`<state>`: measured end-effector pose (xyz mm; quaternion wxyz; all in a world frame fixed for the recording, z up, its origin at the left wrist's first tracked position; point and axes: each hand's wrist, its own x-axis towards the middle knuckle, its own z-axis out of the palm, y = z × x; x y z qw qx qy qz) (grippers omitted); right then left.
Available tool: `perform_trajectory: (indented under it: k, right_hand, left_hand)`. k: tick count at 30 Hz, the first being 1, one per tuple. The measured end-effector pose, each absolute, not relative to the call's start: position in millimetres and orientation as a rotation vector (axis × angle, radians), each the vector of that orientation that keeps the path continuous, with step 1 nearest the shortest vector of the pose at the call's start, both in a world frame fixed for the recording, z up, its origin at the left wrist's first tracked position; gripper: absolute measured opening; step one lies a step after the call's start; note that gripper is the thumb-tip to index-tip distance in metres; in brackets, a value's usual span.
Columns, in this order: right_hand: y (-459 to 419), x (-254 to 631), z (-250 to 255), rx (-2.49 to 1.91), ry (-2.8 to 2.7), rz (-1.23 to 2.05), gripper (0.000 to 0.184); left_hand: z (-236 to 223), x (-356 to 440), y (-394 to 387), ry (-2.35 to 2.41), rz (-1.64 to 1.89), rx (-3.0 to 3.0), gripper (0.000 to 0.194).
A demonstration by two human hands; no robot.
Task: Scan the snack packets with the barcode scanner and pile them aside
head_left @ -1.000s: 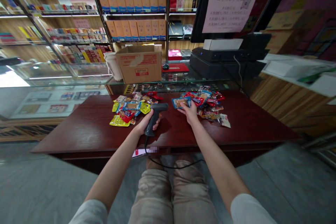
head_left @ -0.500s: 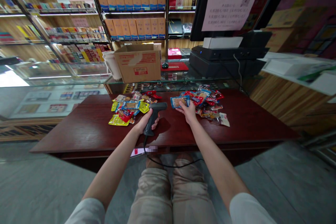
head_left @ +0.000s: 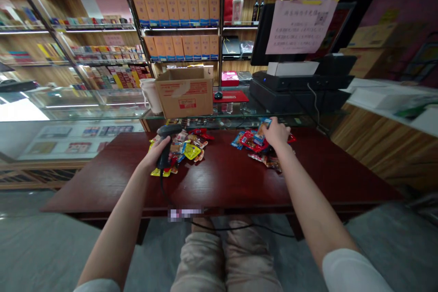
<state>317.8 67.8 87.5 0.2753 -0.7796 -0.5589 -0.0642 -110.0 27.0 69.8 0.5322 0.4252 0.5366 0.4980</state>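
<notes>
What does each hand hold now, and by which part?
The left hand grips a corded barcode scanner by its handle. The right hand is over snack packets; whether it holds one cannot be told.

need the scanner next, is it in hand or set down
In hand: the left hand is closed round the handle of the barcode scanner, holding it.

No readable text, pink notice (head_left: pixel 300 26) included

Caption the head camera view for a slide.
Left hand grips a corded barcode scanner above snack packets; right hand touches a second pile on a red table.
</notes>
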Motion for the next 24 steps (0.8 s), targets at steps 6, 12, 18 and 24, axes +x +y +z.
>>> perform_trajectory:
  k: [6, 12, 18, 24]
  right_hand:
    - [75.8, 333.0, 61.0, -2.016, -1.414, -0.399, 0.053]
    - [102.0, 256.2, 47.6, -1.455, -1.812, -0.083, 0.028]
    - [164.2, 151.4, 16.8, -1.720, -1.726, 0.707, 0.039]
    - [198.4, 127.9, 4.7, -1.816, -1.779, 0.824, 0.027]
  left_hand:
    - [44.5, -141.9, 44.1, 1.274, 1.152, 0.818, 0.049]
    - [30.0, -144.0, 56.0, 1.165, 1.122, 0.742, 0.050]
    - [26.2, -129.6, 54.8, 1.066, 1.113, 0.803, 0.049]
    - [18.4, -132.8, 53.7, 1.037, 1.067, 0.811, 0.047]
